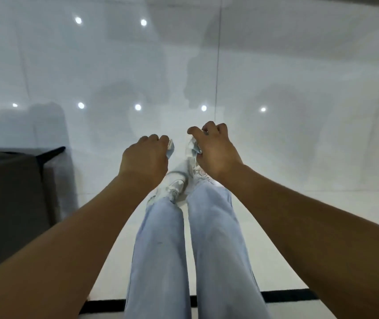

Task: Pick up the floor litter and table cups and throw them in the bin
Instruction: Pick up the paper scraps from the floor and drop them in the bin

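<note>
Litter, two scraps, one in each hand, carried above the floor. The left hand is curled into a fist round a small pale-blue scrap, only a corner of which shows past the fingers on the inner side of the fist. The right hand is likewise curled, its fingers and thumb pinching a crumpled, glossy, clear-and-blue wrapper that hangs just below the knuckles. The two hands are held near each other, apart, both forearms stretched forward and down.

Directly beneath the hands are the person's white shoes and pale-blue trousers, standing on a glossy white tiled floor that mirrors ceiling lights. A dark cabinet or low piece of furniture stands at the left edge of the view, its corner near the left forearm. A black strip crosses the floor behind the feet. No bin, table or cups are in view.

Judgement: the floor pickup appears done for these two pieces, and the carry to the bin remains. The main hazard is the wrapper: it is light and slick, held by a pinch only, so a loosened thumb could let it slip back to the floor. The left scrap, mostly enclosed, seems safer. With both hands full, gathering cups would probably call for emptying them first.
</note>
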Demonstrator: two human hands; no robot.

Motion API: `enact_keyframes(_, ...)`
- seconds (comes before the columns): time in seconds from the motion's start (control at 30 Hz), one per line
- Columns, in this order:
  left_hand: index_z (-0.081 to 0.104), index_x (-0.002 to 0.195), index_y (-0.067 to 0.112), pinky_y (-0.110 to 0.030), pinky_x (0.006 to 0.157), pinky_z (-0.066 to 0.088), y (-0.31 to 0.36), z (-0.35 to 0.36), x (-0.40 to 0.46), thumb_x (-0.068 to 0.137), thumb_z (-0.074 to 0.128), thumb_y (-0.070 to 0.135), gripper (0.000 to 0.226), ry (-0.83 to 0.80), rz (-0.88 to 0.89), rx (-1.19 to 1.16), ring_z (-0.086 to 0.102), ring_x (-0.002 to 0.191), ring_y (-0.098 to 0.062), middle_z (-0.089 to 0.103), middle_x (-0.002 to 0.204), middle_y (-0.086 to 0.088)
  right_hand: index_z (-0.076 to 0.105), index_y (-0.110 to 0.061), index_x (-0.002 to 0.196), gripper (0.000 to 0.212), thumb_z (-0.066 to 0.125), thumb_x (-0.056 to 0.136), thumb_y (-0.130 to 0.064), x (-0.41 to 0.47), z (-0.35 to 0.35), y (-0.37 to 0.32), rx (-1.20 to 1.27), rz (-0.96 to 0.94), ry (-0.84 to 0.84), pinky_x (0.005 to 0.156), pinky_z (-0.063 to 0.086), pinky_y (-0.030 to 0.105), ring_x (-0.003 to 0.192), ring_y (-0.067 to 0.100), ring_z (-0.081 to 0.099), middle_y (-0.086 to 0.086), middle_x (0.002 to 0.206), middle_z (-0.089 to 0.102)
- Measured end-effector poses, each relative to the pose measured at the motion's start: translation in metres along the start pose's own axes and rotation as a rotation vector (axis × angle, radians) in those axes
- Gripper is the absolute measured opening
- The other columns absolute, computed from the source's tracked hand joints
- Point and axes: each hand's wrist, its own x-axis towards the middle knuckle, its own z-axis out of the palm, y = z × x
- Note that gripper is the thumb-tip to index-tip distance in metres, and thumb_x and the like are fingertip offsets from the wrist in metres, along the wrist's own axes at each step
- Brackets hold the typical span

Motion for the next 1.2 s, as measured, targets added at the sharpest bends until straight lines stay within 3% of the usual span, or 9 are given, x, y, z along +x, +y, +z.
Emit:
enact_keyframes(0.13, 0.051, 0.109, 0.012, -0.030, 0.057, 0.032, 0.036, -0.086, -0.048, 0.093, 0.043, 0.015, 0.018, 0.096, 0.102, 0.050, 0.050, 0.085, -0.022, 0.052, 0.091, -0.004, 0.042, -0.027, 0.136, 0.061, 0.052, 0.082, 0.000, -0.078, -0.080, -0.024, 0.066, 0.088, 0.105, 0.076, 0.043, 0.030, 0.117, 0.027, 0.033, 0.006, 0.124, 0.041)
enact_keyframes(0.27, 0.051, 0.115, 0.012, -0.031, 0.063, 0.038, 0.073, -0.148, -0.098, 0.094, 0.042, 0.015, 0.023, 0.134, 0.221, 0.076, 0.053, 0.094, -0.024, 0.057, 0.102, -0.006, 0.040, -0.028, 0.137, 0.062, 0.051, 0.082, -0.001, -0.161, -0.127, -0.039, 0.122, 0.195, 0.236, 0.077, 0.048, 0.033, 0.117, 0.028, 0.033, 0.006, 0.124, 0.042)
enact_keyframes(0.57, 0.053, 0.113, 0.014, -0.036, 0.072, 0.047, 0.209, -0.216, -0.206, 0.092, 0.041, 0.012, 0.024, 0.097, 0.633, 0.330, 0.054, 0.098, -0.025, 0.057, 0.106, -0.006, 0.040, -0.027, 0.139, 0.060, 0.056, 0.085, -0.009, -0.364, -0.142, -0.021, 0.325, 0.507, 0.450, 0.084, 0.050, 0.039, 0.117, 0.029, 0.034, 0.009, 0.126, 0.043)
enact_keyframes(0.87, 0.050, 0.119, 0.016, -0.028, 0.068, 0.039, 0.422, -0.149, -0.280, 0.094, 0.042, 0.015, 0.026, 0.092, 1.074, 0.583, 0.054, 0.099, -0.022, 0.058, 0.110, -0.004, 0.039, -0.029, 0.140, 0.058, 0.058, 0.086, -0.015, -0.550, -0.121, 0.100, 0.494, 0.821, 0.730, 0.083, 0.051, 0.038, 0.119, 0.028, 0.034, 0.005, 0.127, 0.044)
enact_keyframes(1.2, 0.051, 0.119, 0.015, -0.030, 0.075, 0.046, 0.662, -0.022, -0.387, 0.095, 0.041, 0.013, 0.026, -0.007, 1.266, 0.586, 0.054, 0.101, -0.021, 0.058, 0.111, -0.003, 0.038, -0.028, 0.139, 0.058, 0.058, 0.086, -0.016, -0.762, -0.033, 0.269, 0.670, 1.081, 0.779, 0.085, 0.049, 0.037, 0.119, 0.027, 0.033, 0.002, 0.128, 0.048)
